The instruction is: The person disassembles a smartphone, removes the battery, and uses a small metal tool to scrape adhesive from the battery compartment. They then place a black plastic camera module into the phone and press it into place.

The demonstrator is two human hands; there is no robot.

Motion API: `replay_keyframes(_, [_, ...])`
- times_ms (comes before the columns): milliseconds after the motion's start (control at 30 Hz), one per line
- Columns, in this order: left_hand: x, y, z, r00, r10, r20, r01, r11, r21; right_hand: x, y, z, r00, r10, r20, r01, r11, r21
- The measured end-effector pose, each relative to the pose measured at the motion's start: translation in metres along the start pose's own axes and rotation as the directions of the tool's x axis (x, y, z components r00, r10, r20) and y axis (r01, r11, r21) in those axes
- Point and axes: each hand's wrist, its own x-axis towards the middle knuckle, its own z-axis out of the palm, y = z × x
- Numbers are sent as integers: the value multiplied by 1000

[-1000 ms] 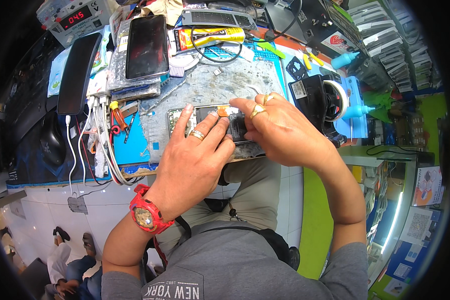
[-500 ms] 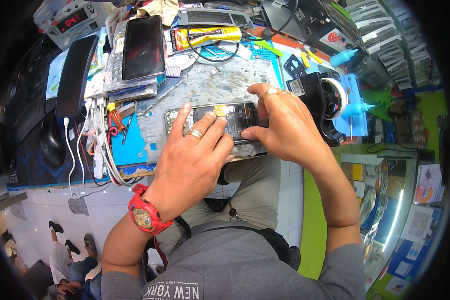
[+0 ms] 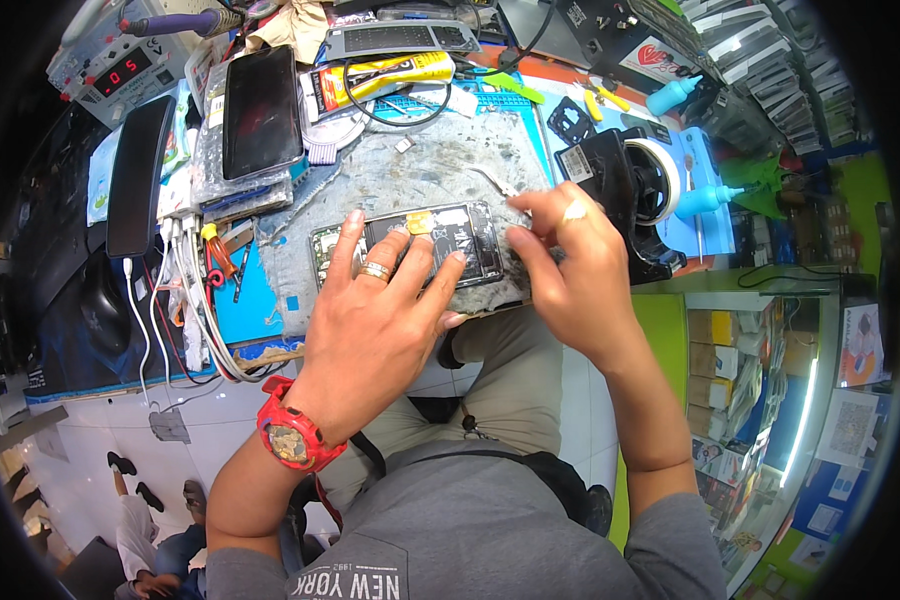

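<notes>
An opened phone (image 3: 450, 245) lies on the worn grey mat, its dark battery and circuit board exposed. A small orange-gold piece (image 3: 420, 223) sits on its upper part. My left hand (image 3: 375, 300) rests flat over the phone's left and middle, fingers spread across the inside. Just off the phone's right end is my right hand (image 3: 575, 270), fingers curled in. Bent-tip metal tweezers (image 3: 495, 182) stick out past its index finger, pointing away to the upper left; their rear part is hidden by the hand.
A dark tablet (image 3: 261, 112) on bagged parts and a second phone (image 3: 140, 178) lie left. White cables (image 3: 185, 280) hang over the front edge. Behind are a yellow glue tube (image 3: 395, 75) and a power supply (image 3: 125, 70); right, a black stand with white ring (image 3: 650, 180) and blue bottles (image 3: 705, 200).
My right hand has drawn back from the phone's right end, and its fingers have curled together. The tweezers' bent tip now shows. My left hand stays on the phone; the whole view has shifted slightly.
</notes>
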Motion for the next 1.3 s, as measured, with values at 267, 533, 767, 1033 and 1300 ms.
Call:
replay_keyframes(267, [-1, 4, 2, 1000, -3, -16, 3, 1000, 15, -43, -11, 12, 953, -205, 225, 274, 899, -341])
replay_keyframes(533, [-7, -6, -10, 999, 29, 13, -29, 999, -21, -57, -15, 29, 971, -215, 104, 239, 863, -445])
replay_keyframes(767, [-46, -2, -19, 984, -61, -167, 60, 998, -13, -64, -11, 29, 988, -147, 47, 153, 896, -416])
replay_keyframes(1033, [-149, 32, 32, 955, -129, -267, 89, 983, -158, -66, -21, 42, 988, -150, 36, 152, 906, -396])
replay_keyframes(1300, [-183, 35, 90, 984, -177, -29, 159, 935, -318, -66, -22, 51, 985, -170, 22, 168, 938, -302])
